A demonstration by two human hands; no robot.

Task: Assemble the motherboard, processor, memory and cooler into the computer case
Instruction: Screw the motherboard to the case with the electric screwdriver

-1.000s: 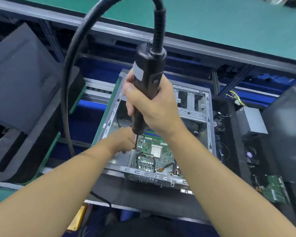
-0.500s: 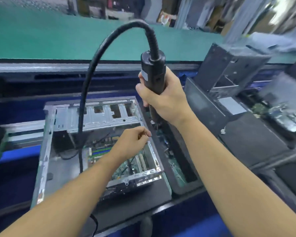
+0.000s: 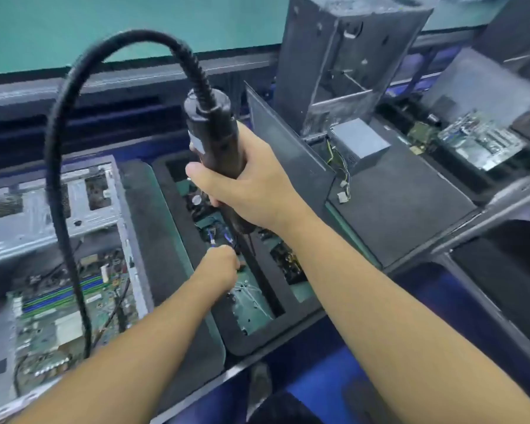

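My right hand (image 3: 251,191) grips a black electric screwdriver (image 3: 214,142) upright, its thick black cable (image 3: 62,166) arcing over to the left. The tool hangs above a black foam tray (image 3: 300,304) with cut-out pockets holding small parts. My left hand (image 3: 221,267) reaches into a pocket of that tray with curled fingers; what it holds is hidden. At the left lies the open metal computer case (image 3: 43,206) with the green motherboard (image 3: 58,316) inside, blue memory slots showing.
A dark upright case shell (image 3: 343,50) stands behind the tray. To its right sit a grey power supply (image 3: 361,142) with loose wires and another board (image 3: 484,142) in a further tray. A green mat (image 3: 74,26) runs along the back.
The view swung right from the case to the foam tray. My left hand left the motherboard and went down into a tray pocket. My right hand carried the screwdriver along.
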